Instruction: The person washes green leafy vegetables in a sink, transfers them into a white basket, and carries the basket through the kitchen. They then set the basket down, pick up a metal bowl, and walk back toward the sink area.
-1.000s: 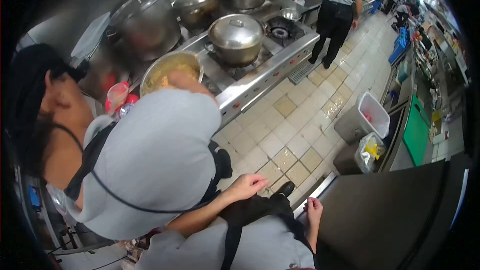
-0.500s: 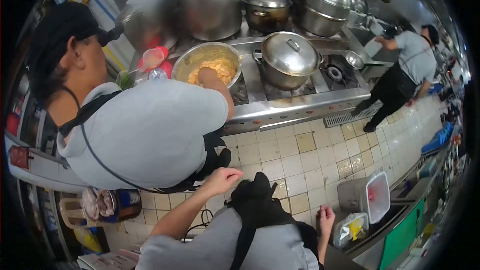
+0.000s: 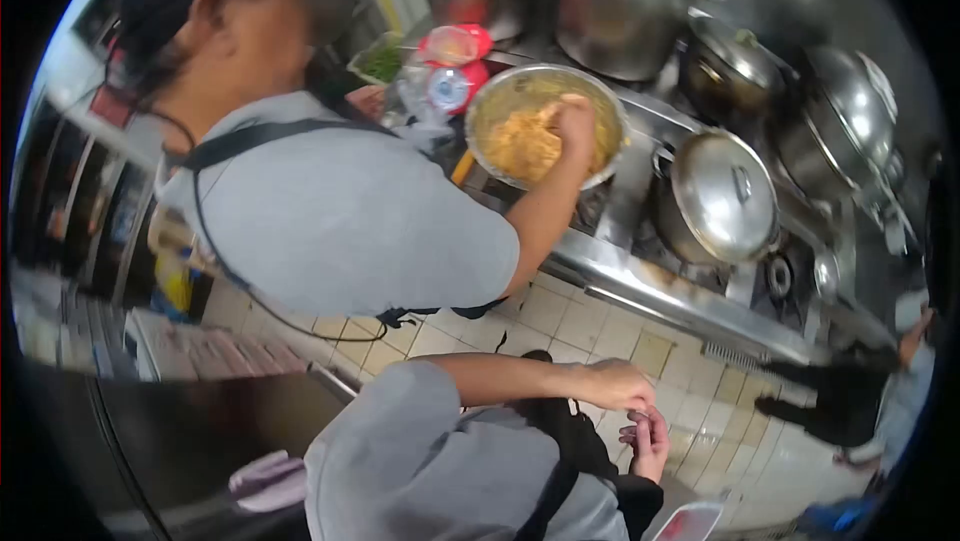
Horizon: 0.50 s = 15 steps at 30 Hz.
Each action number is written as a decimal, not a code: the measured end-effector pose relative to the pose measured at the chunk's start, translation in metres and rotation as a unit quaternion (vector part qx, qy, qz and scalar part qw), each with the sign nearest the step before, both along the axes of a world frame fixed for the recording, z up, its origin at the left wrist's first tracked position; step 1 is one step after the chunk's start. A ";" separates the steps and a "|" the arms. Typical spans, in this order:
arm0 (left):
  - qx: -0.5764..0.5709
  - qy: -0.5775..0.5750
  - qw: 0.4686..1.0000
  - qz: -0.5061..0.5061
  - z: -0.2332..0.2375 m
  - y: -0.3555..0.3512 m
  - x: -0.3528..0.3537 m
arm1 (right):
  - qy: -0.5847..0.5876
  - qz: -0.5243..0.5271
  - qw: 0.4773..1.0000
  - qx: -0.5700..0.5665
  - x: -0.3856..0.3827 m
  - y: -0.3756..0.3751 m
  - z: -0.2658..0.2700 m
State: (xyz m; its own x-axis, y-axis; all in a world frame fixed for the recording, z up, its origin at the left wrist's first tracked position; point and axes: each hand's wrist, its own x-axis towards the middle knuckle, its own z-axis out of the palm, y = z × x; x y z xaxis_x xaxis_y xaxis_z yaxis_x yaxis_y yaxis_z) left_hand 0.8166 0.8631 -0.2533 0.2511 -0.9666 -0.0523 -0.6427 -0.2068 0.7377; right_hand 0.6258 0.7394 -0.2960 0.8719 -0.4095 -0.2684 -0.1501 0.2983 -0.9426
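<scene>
My left hand [image 3: 612, 384] reaches across in front of my body with its fingers bent together. Its fingertips meet the fingers of my right hand [image 3: 650, 446], low in the middle of the view. The right hand is turned up, its fingers loosely bent and apart, with nothing visible in it. Whether something small lies between the left fingertips is hidden. Ahead, a co-worker's hand [image 3: 573, 124] is in a metal bowl [image 3: 520, 86] of orange-yellow coated food [image 3: 515, 146]. That person's grey shirt [image 3: 350, 211] fills the left side.
A lidded pot [image 3: 725, 191] stands on the stove right of the bowl, with taller pots [image 3: 625, 16] behind. Red containers [image 3: 465, 39] and a clear plastic bag [image 3: 410, 86] sit beside the bowl. Another person [image 3: 850, 391] stands at far right on the tiled floor [image 3: 690, 406].
The view has turned, shifting the stove and bowl rightward. My hands, apart before, have come together. The co-worker's hand is still in the bowl.
</scene>
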 end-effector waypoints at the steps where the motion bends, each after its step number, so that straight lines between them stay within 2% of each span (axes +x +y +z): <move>1: -0.042 0.018 0.999 0.019 0.004 -0.022 -0.005 | -0.021 0.016 1.000 0.002 0.006 -0.021 0.001; 2: -0.079 0.043 0.996 0.014 0.008 -0.039 -0.009 | -0.022 0.023 0.999 0.002 0.007 -0.036 0.000; 4: -0.048 0.072 0.996 0.013 0.014 -0.064 -0.010 | -0.043 0.012 0.999 -0.007 0.008 -0.062 0.006; 9: -0.025 0.102 0.994 0.039 0.009 -0.113 -0.055 | -0.075 -0.024 0.997 -0.003 -0.037 -0.147 -0.042; 11: -0.079 0.063 0.980 0.171 0.009 -0.112 -0.064 | -0.014 -0.024 1.000 -0.002 -0.059 -0.192 -0.060; 13: -0.051 0.032 0.979 0.194 -0.016 -0.102 -0.068 | -0.009 -0.019 1.000 -0.014 -0.085 -0.232 -0.051; 15: 0.045 0.043 0.962 0.266 -0.017 -0.084 -0.081 | 0.006 -0.027 0.998 -0.052 -0.107 -0.279 -0.058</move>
